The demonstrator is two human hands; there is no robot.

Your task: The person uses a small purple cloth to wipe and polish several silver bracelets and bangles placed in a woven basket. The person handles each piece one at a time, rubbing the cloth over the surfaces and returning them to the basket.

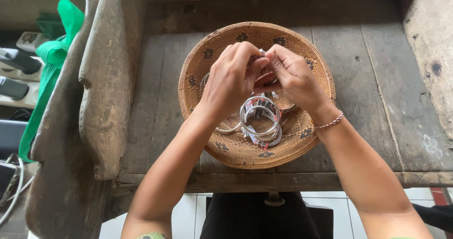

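Forearms: both bare arms come up from the bottom edge and meet over the middle of the basket.
Left hand [232,78]: it is curled, knuckles up, its fingertips pressed against those of the other hand above the basket's centre.
Right hand [291,76]: it is curled the same way, thumb and forefinger pinched toward the left hand.
Grip: both sets of fingers are closed tight on something small between them; a sliver of silver shows at the top of the pinch, but what it is cannot be told, as the fingers hide it.
Wrist cord [329,123]: a thin red and white string bracelet sits around the right wrist.
Woven basket [207,59]: it is round and shallow, tan with dark flower marks around its wall, and it rests on the wooden table just in front of the person.
Silver bangles [260,120]: a loose heap of them lies in the basket's bottom, directly under the hands, several overlapping, with small tags among them.
Wooden table [377,88]: it is made of old grey planks, worn and cracked, with raised boards along its back and right side.
Carved wooden armrest [106,83]: a thick weathered piece runs along the table's left side.
Green strap [52,69]: bright green fabric hangs left of the armrest, well apart from the hands.
Floor: white tiles show below the table edge.
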